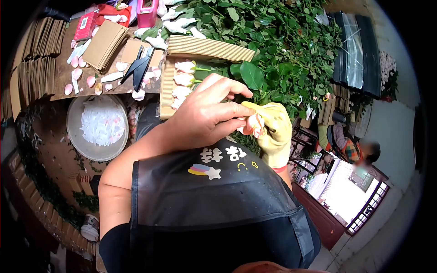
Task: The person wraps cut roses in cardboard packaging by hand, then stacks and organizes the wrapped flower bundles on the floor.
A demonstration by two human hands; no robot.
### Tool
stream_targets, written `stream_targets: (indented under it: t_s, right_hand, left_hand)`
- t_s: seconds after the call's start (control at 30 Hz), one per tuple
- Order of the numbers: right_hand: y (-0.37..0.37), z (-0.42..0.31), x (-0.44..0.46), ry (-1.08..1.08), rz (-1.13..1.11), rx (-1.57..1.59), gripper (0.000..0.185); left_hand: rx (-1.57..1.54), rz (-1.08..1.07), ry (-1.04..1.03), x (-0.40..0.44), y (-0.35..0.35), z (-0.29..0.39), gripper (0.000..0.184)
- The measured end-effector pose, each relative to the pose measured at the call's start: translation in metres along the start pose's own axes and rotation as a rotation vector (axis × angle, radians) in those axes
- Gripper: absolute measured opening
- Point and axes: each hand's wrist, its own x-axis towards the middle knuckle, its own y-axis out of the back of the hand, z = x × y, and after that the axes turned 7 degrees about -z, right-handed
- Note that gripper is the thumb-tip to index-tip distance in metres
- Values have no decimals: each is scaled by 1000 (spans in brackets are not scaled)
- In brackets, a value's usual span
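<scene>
My right hand (274,129), in a yellow glove, is closed around a pale pink rose (257,126) in front of my apron. My bare left hand (211,107) reaches across from the left, its thumb and fingertips pinching at the same bloom's petals. The glove hides the stem. Just beyond my left hand, several pink roses (185,80) lie in a row on corrugated cardboard (211,48). A broad green leaf (251,75) stands out behind my hands, at the edge of the heaped foliage.
A black stapler (142,69), cardboard sheets (104,48) and loose petals lie on the table at left. Below is a round tub (122,148) of white scraps. Stems and leaves (277,36) are piled ahead. Another person (341,141) is at the right.
</scene>
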Motion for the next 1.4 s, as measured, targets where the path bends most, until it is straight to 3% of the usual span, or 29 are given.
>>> stream_targets:
  t_s: [0.27,0.43,0.57,0.67,0.73,0.9,1.0,1.1,1.17,1.23,1.3,1.4]
  right_hand:
    - [8,-11,8,-16,-97,-40,25]
    - [11,-6,2,-49,-247,50,23]
    - [6,-2,2,-10,-181,103,32]
    - [7,3,1,-51,-323,195,31]
    - [10,-12,20,17,-289,253,35]
    - [13,-10,18,-22,-328,78,35]
    - [15,-12,28,-113,-454,16,36]
    - [17,-17,41,-97,-358,9,33]
    - [16,-21,52,-348,-373,36,27]
    - [1,-17,66,-407,-207,49,27]
    - [-14,-17,86,-492,-116,-74,28]
    - [-44,2,105,-327,-93,-267,33]
  left_hand:
    - [-76,-3,-37,-5,6,-5,22]
    - [-348,-133,122,-12,10,-11,17]
    - [-477,-141,225,-18,4,-15,11]
    - [-401,-99,186,-16,1,-12,9]
    - [-254,-50,107,-13,-1,-9,8]
    - [74,109,-90,-7,1,0,12]
    - [70,146,-118,-8,12,2,14]
    - [-72,246,59,-26,25,-2,11]
    - [-597,484,351,-37,21,-4,7]
    - [-940,547,539,-56,36,-19,13]
    - [-975,604,483,-72,36,-37,18]
    - [-973,630,489,-97,42,-53,25]
